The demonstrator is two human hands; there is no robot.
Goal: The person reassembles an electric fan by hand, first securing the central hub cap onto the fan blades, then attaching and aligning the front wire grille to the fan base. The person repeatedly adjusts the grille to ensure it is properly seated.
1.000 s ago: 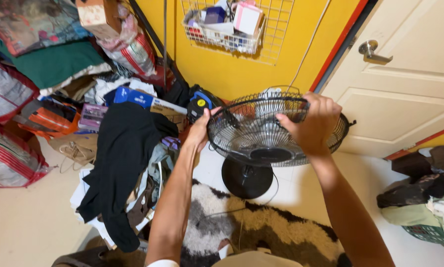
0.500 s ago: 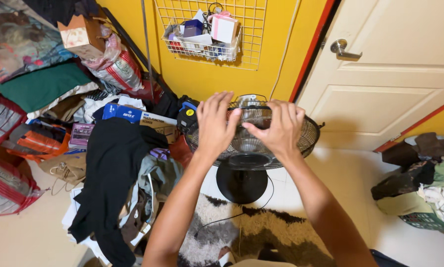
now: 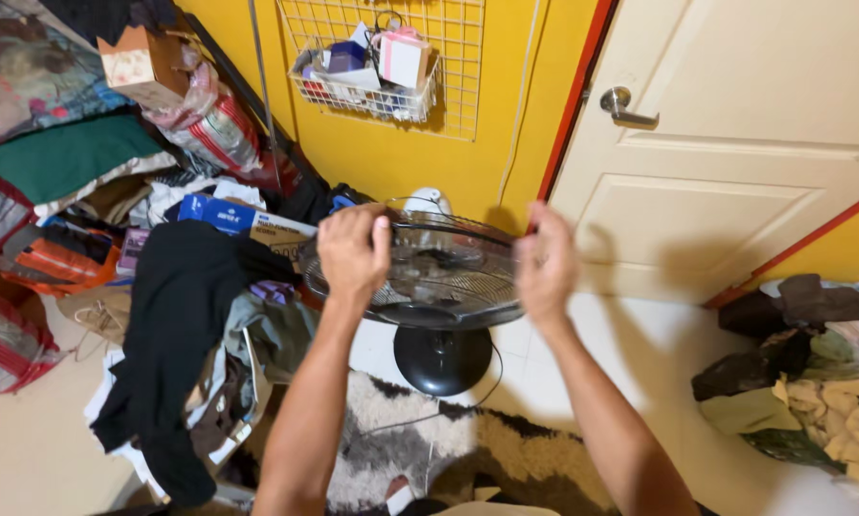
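From the head camera, both arms reach up from the bottom edge toward a black wire fan guard [image 3: 439, 277] that sits just left of centre, tilted nearly flat over the fan's round black base [image 3: 442, 359] on the white floor. The left hand [image 3: 355, 250] sits at the guard's nine o'clock edge, fingers curled over the rim and closed on the wires. The right hand [image 3: 544, 263] is at the three o'clock edge, blurred, fingers bent in against the rim; whether they actually clamp it I cannot tell. A thin black cord [image 3: 467, 401] runs from the base down across a shaggy brown, white and black rug [image 3: 467, 454] at six o'clock. At nine o'clock a heap of clothes lies with a black garment [image 3: 166, 325] draped over it, and a blue box [image 3: 221, 216] behind. At twelve o'clock a white wire basket [image 3: 362, 86] full of small boxes hangs on the yellow wall [image 3: 467, 162]. At two o'clock stands a cream door [image 3: 754, 143] with a silver lever handle [image 3: 625, 103]. At four o'clock another pile of clothes [image 3: 812, 382] spills by the wall
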